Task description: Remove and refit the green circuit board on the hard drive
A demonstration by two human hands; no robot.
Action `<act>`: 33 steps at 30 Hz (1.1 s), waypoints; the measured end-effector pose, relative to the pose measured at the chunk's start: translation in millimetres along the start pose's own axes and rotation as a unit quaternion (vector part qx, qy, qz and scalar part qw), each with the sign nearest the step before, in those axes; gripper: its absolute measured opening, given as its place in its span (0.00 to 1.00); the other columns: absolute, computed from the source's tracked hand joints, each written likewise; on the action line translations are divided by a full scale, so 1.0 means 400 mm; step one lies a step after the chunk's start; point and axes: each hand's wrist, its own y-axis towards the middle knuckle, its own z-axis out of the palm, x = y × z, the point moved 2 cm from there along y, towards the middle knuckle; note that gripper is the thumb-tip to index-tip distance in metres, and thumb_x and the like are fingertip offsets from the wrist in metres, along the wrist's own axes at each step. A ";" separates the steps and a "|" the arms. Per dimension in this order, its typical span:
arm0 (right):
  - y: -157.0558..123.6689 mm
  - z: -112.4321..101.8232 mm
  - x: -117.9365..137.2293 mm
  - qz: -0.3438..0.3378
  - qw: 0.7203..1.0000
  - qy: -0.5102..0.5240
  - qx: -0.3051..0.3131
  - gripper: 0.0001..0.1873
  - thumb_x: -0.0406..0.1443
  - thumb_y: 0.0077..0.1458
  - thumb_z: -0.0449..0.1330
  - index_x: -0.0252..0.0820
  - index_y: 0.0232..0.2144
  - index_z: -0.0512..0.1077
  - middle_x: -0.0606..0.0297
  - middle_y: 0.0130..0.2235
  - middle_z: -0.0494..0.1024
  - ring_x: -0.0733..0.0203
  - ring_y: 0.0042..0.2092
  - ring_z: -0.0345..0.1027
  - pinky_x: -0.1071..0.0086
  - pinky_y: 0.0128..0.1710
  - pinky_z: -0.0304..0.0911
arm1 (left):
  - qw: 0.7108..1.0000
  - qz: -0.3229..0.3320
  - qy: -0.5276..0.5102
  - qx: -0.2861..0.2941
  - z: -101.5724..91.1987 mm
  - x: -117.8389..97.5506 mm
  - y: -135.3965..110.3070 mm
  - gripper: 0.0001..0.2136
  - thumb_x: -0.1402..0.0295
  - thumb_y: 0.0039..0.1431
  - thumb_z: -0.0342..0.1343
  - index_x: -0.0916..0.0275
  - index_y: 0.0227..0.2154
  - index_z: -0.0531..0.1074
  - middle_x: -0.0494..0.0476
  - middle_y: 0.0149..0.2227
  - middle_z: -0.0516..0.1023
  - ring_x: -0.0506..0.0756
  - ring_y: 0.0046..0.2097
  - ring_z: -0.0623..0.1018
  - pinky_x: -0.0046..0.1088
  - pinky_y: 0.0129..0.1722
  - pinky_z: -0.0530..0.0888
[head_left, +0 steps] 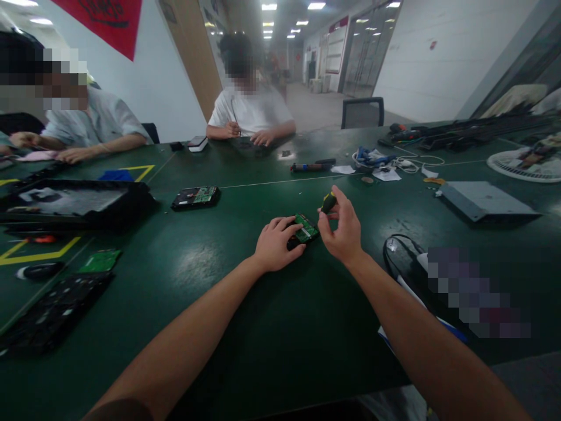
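My left hand [277,245] lies over a hard drive [307,229] with a green circuit board facing up, its fingers on the far side and thumb at the near side, gripping it against the table. The hand hides the drive's left part. Just right of the drive, my right hand [344,228] is closed round the dark handle, with yellow marks, of a screwdriver [328,202]. I cannot make out the screwdriver's tip. A second hard drive [196,198] lies apart, farther to the left.
On the green table [210,327] stand a black casing [79,202] and a black tray-like part [55,313] at left. A metal box [486,200], cables [409,162] and a white fan grille [526,166] lie right. Two people [252,111] sit across.
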 end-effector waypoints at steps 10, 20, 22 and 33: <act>0.000 -0.001 0.003 -0.002 0.999 -0.035 -0.014 0.36 0.38 0.64 0.62 0.54 0.70 0.56 0.54 0.59 0.74 0.53 0.42 0.78 0.55 0.37 0.82 | 1.000 -0.001 -0.002 -0.001 0.006 0.005 0.000 0.28 0.49 0.63 0.59 0.52 0.64 0.69 0.59 0.69 0.67 0.70 0.68 0.64 0.57 0.63 0.68; 0.003 0.000 -0.001 -0.002 1.000 0.000 -0.021 0.35 0.34 0.64 0.60 0.50 0.69 0.55 0.52 0.60 0.72 0.53 0.45 0.78 0.54 0.44 0.81 | 1.000 -0.001 -0.003 0.002 0.004 0.004 0.001 0.28 0.50 0.63 0.59 0.52 0.64 0.70 0.59 0.69 0.67 0.69 0.67 0.65 0.55 0.64 0.68; 0.004 -0.003 0.000 -0.004 1.000 -0.019 -0.024 0.34 0.36 0.63 0.62 0.50 0.68 0.57 0.53 0.57 0.73 0.53 0.42 0.76 0.54 0.40 0.81 | 1.000 0.000 0.000 0.001 0.004 0.004 0.001 0.28 0.50 0.63 0.59 0.53 0.64 0.70 0.59 0.68 0.67 0.69 0.67 0.65 0.56 0.63 0.68; -0.002 0.003 -0.004 0.004 1.000 -0.004 -0.021 0.36 0.35 0.64 0.59 0.52 0.70 0.53 0.53 0.59 0.72 0.52 0.44 0.78 0.53 0.43 0.81 | 1.000 -0.001 -0.003 0.006 0.001 0.003 0.001 0.29 0.50 0.63 0.59 0.52 0.64 0.69 0.59 0.68 0.67 0.69 0.68 0.64 0.57 0.64 0.67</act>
